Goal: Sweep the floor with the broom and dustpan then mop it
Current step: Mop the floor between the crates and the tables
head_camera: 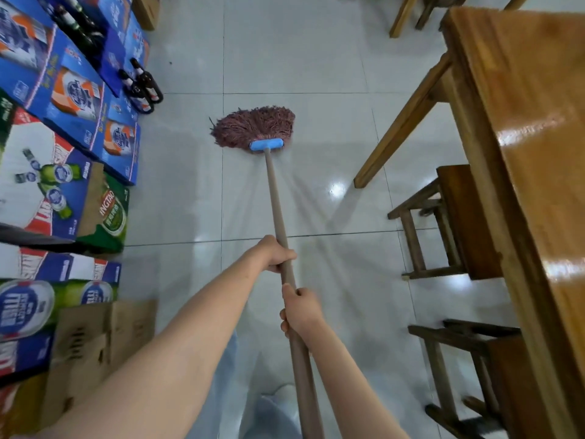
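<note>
Both the left hand (276, 253) and right hand (300, 308) grip a mop (254, 126) handle, its head on the tiled floor (316, 58) between stacked boxes (63, 99) and a desk (522, 122).

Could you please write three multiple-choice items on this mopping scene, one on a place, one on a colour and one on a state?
1. Where does the mop head rest?
A. On the wooden table
B. On the tiled floor between the boxes and the table
C. In a bucket

2. What colour is the clamp joining the mop strands to the handle?
A. Blue
B. Yellow
C. Black

3. How is the mop handle held?
A. By the left hand alone
B. By neither hand; it leans on a stool
C. By both hands, the left farther down towards the head

Answers:
1. B: the strands lie spread on the pale floor, with the beer boxes on one side and the table on the other.
2. A: the clamp is bright blue.
3. C: the left hand grips nearer the head, the right hand behind it.
</note>
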The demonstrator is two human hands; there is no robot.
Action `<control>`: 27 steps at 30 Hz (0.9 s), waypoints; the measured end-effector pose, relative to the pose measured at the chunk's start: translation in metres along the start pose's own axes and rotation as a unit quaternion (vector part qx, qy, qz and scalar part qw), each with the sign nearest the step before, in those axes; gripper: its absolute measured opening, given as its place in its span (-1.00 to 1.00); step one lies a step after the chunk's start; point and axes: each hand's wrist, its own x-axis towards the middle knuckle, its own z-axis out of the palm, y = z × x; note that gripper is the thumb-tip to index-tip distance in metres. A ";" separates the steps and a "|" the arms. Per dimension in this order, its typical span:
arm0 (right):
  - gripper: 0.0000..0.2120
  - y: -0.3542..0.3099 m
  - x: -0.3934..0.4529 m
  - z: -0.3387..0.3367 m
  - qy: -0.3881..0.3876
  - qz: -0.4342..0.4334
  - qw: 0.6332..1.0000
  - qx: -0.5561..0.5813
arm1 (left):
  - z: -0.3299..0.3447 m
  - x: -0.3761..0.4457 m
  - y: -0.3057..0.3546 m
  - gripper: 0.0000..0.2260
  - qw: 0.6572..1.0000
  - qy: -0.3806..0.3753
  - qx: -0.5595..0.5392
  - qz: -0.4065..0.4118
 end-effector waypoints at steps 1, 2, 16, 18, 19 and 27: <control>-0.74 0.008 -0.007 -0.008 0.003 0.000 1.000 0.001 | 0.011 -0.008 -0.003 -0.79 1.000 -0.001 -0.001 0.001; -0.76 0.015 -0.013 -0.016 0.003 0.001 1.000 0.004 | 0.021 -0.016 -0.004 -0.84 1.000 0.000 -0.001 0.001; -0.73 -0.013 0.009 -0.025 -0.015 0.008 1.000 0.015 | 0.018 0.014 0.021 -0.80 1.000 0.010 0.007 0.007; -0.72 -0.035 0.022 -0.023 -0.011 0.009 1.000 0.013 | 0.006 0.027 0.039 -0.83 1.000 0.006 0.006 0.008; -0.72 -0.048 0.028 -0.023 -0.011 0.009 1.000 0.017 | -0.001 0.034 0.049 -0.82 1.000 0.005 0.006 0.011; -0.71 -0.137 0.078 -0.030 -0.004 0.013 1.000 0.026 | -0.044 0.086 0.124 -0.72 1.000 0.002 -0.004 0.022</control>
